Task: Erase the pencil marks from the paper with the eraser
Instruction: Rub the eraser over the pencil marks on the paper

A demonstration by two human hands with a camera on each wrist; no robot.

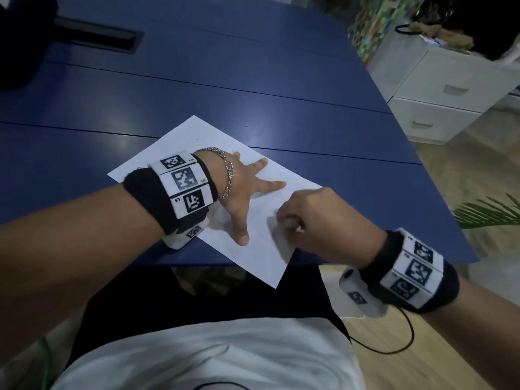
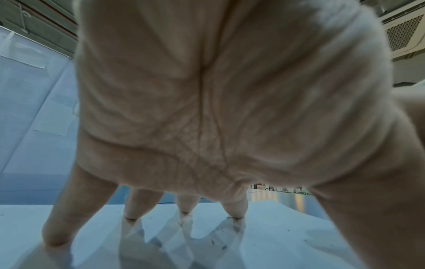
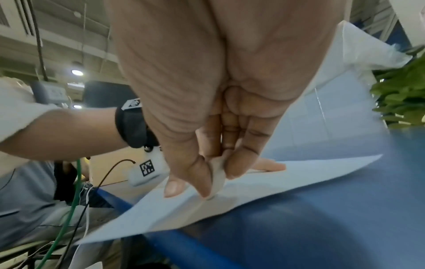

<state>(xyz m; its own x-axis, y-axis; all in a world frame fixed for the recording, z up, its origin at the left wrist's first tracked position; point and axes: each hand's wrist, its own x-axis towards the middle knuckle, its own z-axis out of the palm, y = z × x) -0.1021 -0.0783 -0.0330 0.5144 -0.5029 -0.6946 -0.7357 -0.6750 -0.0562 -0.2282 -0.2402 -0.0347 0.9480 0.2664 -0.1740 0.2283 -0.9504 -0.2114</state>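
Note:
A white sheet of paper (image 1: pixel 197 142) lies at an angle on the blue table (image 1: pixel 253 80), its near corner hanging over the front edge. My left hand (image 1: pixel 247 187) presses flat on the sheet with fingers spread; the left wrist view shows its fingertips (image 2: pixel 186 213) on the paper (image 2: pixel 276 236) among small dark specks. My right hand (image 1: pixel 306 212) pinches a white eraser (image 1: pixel 289 222) against the paper near the sheet's right edge. In the right wrist view the eraser (image 3: pixel 217 176) sits between thumb and fingers, its tip touching the paper (image 3: pixel 299 174). The pencil marks are not clearly visible.
A black cable tray slot (image 1: pixel 98 38) is set into the table's far left. White drawer units (image 1: pixel 439 97) stand to the right of the table, and a green plant (image 1: pixel 489 212) is at the right edge. Cables (image 3: pixel 76 200) hang below the table's front edge.

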